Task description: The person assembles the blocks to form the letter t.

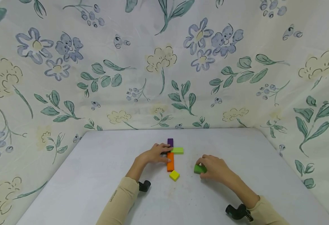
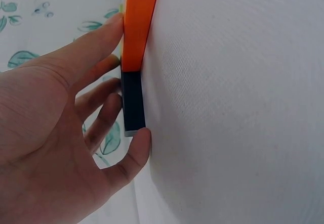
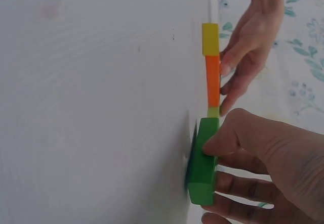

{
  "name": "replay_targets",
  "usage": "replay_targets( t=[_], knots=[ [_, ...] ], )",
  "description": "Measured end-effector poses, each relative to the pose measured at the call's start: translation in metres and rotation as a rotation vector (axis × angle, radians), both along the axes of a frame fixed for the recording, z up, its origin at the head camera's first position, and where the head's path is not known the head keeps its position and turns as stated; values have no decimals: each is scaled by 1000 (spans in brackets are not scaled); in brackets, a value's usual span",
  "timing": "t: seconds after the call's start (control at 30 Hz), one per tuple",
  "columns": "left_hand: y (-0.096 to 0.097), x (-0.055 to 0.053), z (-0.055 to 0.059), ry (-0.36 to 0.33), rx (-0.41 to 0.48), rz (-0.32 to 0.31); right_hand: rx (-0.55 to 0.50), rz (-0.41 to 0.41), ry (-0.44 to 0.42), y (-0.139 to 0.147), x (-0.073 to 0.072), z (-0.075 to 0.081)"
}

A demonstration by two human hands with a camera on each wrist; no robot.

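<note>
A green wooden block (image 1: 199, 169) is pinched between the thumb and fingers of my right hand (image 1: 215, 167). In the right wrist view that green block (image 3: 202, 166) appears tilted, low over the table, with a shadow beside it. My left hand (image 1: 152, 153) rests at a cross of blocks, its thumb by the orange block (image 1: 170, 166) and its fingers along the black block (image 2: 133, 102). The purple block (image 1: 170, 142) forms the far arm of the cross and the lime block (image 1: 178, 150) the right arm. Just off the orange block's near end sits a yellow block (image 1: 174, 175), turned diagonally.
The white table (image 1: 97, 193) reaches back to a hanging cloth (image 1: 142, 56) printed with flowers and leaves. Black wrist cameras stick out from both forearms, the left one (image 1: 144, 186) and the right one (image 1: 237, 212) both low over the table.
</note>
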State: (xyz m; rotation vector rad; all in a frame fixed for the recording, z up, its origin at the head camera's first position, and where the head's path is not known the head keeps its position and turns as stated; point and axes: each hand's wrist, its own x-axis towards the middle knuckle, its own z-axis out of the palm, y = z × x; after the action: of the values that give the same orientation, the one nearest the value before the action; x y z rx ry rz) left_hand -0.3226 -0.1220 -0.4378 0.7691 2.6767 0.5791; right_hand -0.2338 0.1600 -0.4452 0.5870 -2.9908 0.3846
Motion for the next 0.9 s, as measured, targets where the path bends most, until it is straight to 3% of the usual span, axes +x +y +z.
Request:
replay_targets(
  t=[0.57,0.9],
  knots=[
    [1,2,3,-4,10,6,19,34,-32,-14,2,2],
    [1,1,2,-15,15,9,43,94,-50,-24,5,3]
  ],
)
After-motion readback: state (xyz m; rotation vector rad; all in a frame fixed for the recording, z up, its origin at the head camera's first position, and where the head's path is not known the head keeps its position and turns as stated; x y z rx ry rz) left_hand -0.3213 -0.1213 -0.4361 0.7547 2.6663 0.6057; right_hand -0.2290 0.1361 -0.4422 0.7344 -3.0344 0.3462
